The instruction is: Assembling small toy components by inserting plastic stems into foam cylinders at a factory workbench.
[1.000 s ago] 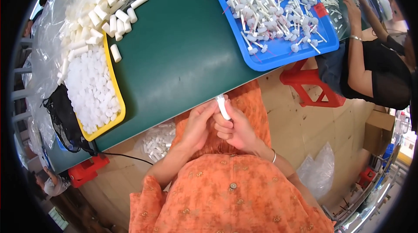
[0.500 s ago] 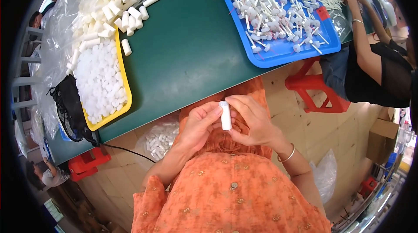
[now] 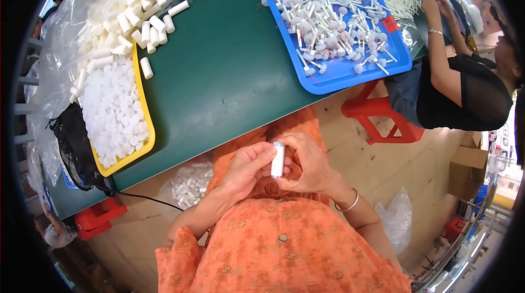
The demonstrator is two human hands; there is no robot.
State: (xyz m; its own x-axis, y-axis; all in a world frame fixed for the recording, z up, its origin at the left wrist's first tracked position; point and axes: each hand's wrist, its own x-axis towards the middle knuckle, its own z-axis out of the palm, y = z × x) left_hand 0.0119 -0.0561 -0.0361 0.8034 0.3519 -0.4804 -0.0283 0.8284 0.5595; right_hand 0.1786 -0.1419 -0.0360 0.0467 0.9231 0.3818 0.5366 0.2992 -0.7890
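Observation:
In front of my body, just off the near table edge, both hands grip a short white cylinder (image 3: 278,160) with clear-looking ends. My left hand (image 3: 244,170) pinches its left side, thumb on the upper part. My right hand (image 3: 307,163) curls around from the other side, with fingers at the top end and the thumb by the bottom end. The fingers behind the cylinder are partly hidden. Beyond my left hand, on the table, a yellow tray (image 3: 149,120) holds many small translucent white caps. Loose white cylinders (image 3: 146,67) lie beside and behind it.
A blue tray (image 3: 328,84) of white sticks with round pieces stands at the far right of the green table (image 3: 213,82). Clear tubes line the back. A black mesh bag (image 3: 71,145) trails a cord. A co-worker (image 3: 454,85) sits near a red stool (image 3: 383,115); a bag of white pieces (image 3: 188,186) lies below.
The whole view has shifted a little, so things sit further left. The cylinder has turned from a slight tilt to nearly upright in the picture. Both hands keep hold of it.

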